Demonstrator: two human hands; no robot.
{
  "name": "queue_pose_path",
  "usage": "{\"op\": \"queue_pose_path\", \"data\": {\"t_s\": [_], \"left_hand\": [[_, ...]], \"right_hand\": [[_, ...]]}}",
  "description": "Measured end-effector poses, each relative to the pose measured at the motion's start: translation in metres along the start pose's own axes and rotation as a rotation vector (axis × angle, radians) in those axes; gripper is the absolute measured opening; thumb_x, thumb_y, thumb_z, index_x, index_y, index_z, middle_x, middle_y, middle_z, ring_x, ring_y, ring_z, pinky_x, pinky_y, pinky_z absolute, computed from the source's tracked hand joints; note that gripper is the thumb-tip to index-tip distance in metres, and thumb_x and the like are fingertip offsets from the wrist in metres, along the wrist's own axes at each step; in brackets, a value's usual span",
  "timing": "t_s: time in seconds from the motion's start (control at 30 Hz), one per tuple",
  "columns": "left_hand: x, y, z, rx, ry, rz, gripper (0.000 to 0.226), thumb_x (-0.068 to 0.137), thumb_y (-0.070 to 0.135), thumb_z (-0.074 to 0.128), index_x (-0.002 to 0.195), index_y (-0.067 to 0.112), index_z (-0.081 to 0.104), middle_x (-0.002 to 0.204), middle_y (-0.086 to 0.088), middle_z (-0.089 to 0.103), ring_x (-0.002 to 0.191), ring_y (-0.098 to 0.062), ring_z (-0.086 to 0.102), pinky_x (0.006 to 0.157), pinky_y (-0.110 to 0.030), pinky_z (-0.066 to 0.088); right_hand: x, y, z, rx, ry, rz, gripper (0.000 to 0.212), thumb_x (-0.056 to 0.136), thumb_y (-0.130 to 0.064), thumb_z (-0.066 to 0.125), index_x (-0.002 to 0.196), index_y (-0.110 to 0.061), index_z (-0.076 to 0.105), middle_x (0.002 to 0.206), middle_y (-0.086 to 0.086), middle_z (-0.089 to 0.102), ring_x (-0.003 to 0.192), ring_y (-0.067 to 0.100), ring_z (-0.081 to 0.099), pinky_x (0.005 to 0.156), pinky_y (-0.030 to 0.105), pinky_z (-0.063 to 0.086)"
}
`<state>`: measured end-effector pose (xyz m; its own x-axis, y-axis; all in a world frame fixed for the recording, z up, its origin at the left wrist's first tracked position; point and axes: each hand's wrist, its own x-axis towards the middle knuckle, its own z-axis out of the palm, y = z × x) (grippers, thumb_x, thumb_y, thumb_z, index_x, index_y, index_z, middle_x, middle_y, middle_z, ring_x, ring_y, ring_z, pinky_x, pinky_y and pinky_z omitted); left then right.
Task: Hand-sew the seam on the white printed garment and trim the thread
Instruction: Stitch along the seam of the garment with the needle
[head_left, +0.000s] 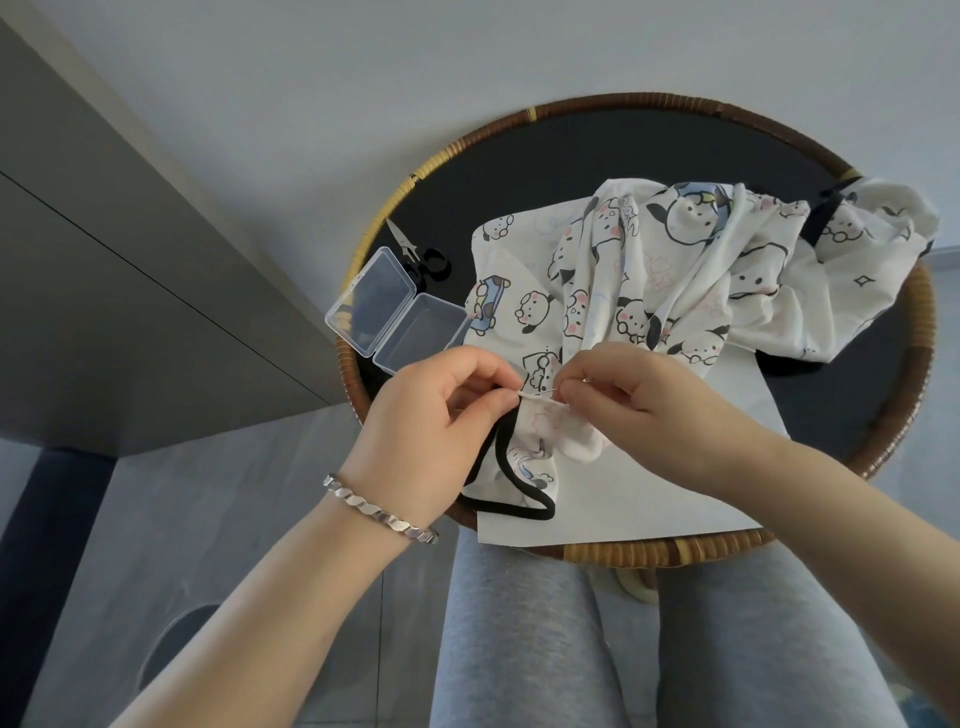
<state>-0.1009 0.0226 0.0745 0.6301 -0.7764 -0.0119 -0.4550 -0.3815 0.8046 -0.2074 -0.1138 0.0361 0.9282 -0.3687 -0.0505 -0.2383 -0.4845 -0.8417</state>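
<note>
The white printed garment (691, 270), covered in cartoon dog faces and edged with black trim, lies bunched across a round table. My left hand (441, 415) pinches its folded near edge at the seam. My right hand (628, 395) pinches a thin needle (548, 388) at that same seam, just right of the left fingertips. A small pair of black-handled scissors (421, 257) lies on the table's far left. The thread is too fine to make out.
The round table (587, 150) has a dark top and a woven rattan rim. An open clear plastic box (400, 312) sits left of the garment. A white sheet of paper (675, 499) lies under the garment's near part. My grey-trousered legs are below the rim.
</note>
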Motion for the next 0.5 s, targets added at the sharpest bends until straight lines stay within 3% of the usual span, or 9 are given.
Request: {"op": "queue_pose_path", "data": {"t_s": [0.13,0.27,0.37,0.5], "left_hand": [[-0.001,0.001,0.000,0.011,-0.007,0.003,0.025,0.081,0.009,0.064,0.072,0.032,0.061,0.074,0.013,0.066,0.073,-0.001,0.061,0.068,-0.004,0.044],[0.000,0.002,0.000,0.015,-0.012,0.005,0.025,0.082,0.009,0.063,0.073,0.032,0.061,0.074,0.014,0.066,0.074,0.000,0.061,0.067,-0.003,0.043],[0.000,0.002,-0.001,-0.028,-0.022,-0.008,0.026,0.081,0.007,0.063,0.072,0.031,0.062,0.072,0.014,0.066,0.070,0.002,0.062,0.065,-0.004,0.044],[0.002,-0.004,0.003,-0.225,-0.038,-0.082,0.026,0.080,0.001,0.062,0.071,0.025,0.065,0.064,0.016,0.067,0.064,0.003,0.062,0.063,-0.010,0.048]], "right_hand": [[0.000,0.000,-0.001,-0.020,0.000,-0.006,0.019,0.089,-0.026,0.045,0.081,-0.022,0.062,0.079,0.004,0.055,0.075,0.005,0.045,0.063,0.012,0.033],[0.000,0.001,0.000,0.037,-0.023,-0.005,0.020,0.090,-0.025,0.046,0.074,-0.030,0.057,0.082,0.005,0.055,0.075,0.009,0.047,0.071,0.022,0.037],[0.000,0.001,0.004,0.186,-0.046,0.023,0.021,0.091,-0.028,0.047,0.072,-0.023,0.056,0.078,0.008,0.053,0.067,0.007,0.043,0.064,0.020,0.036],[0.000,-0.004,0.013,0.408,-0.086,0.043,0.020,0.082,-0.030,0.043,0.070,-0.018,0.054,0.066,-0.004,0.044,0.062,0.005,0.038,0.059,0.015,0.033]]}}
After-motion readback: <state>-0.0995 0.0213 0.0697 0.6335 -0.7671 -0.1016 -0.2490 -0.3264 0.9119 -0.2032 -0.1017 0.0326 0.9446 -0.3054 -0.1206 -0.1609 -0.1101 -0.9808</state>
